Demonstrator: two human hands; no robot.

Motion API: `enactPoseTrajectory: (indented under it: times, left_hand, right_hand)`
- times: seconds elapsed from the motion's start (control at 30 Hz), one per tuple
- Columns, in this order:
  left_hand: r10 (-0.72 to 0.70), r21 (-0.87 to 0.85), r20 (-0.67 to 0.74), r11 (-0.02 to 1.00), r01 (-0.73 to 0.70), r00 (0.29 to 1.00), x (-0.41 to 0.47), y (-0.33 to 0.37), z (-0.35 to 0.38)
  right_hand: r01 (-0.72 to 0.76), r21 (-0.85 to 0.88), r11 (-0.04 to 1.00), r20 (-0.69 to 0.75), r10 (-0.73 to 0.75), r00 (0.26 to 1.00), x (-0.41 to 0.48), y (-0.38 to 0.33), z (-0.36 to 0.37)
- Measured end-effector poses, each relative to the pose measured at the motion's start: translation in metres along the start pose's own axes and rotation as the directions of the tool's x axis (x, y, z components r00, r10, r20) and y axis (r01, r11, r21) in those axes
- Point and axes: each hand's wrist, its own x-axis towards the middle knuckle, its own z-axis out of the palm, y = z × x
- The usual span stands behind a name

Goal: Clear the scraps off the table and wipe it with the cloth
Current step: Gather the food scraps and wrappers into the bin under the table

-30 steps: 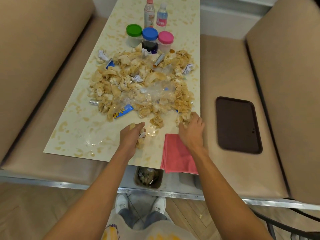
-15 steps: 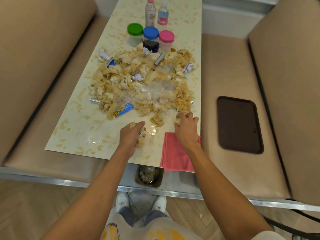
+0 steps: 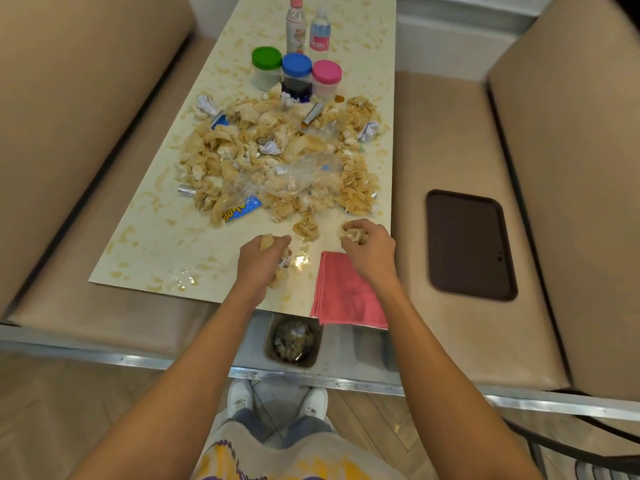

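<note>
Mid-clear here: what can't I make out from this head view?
All head view.
- Left hand: its own fingers cover most of the scraps it grips.
- Bin: the table edge hides its far side; fill level unclear.
- Pink cloth: the right hand, gripping a scrap, covers its far corner.
- Bottles: labels too small to read; top edge cuts the table's far end.
</note>
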Motion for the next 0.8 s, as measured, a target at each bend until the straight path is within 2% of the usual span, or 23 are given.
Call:
enactPoseTrajectory:
  times: [0.2,0.53,0.67,0.8]
  left_hand:
    - [0.077,0.076,0.019,0.994,-0.078,0.997,-0.027,-0.006,-0.002]
    - [0.235,0.288,0.122,0.922,-0.261,0.964,-0.071,-0.039,-0.044]
    - [0.202,0.327,0.167,0.912,-0.248,0.965,-0.082,-0.068,-0.069]
    - [0.106,0.343,0.182,0.925,-0.164,0.978,-0.081,-0.101,-0.083]
  right_hand:
    - [-0.114,0.267,0.957,0.077,0.097,0.992,-0.061,-0.015,0.001]
    - [-0.200,0.415,0.888,0.041,0.201,0.979,-0.164,-0.017,0.061]
    - [-0.271,0.404,0.874,0.017,0.289,0.957,-0.199,-0.013,0.088]
    - [-0.312,0.394,0.865,0.012,0.334,0.942,-0.222,-0.001,0.105]
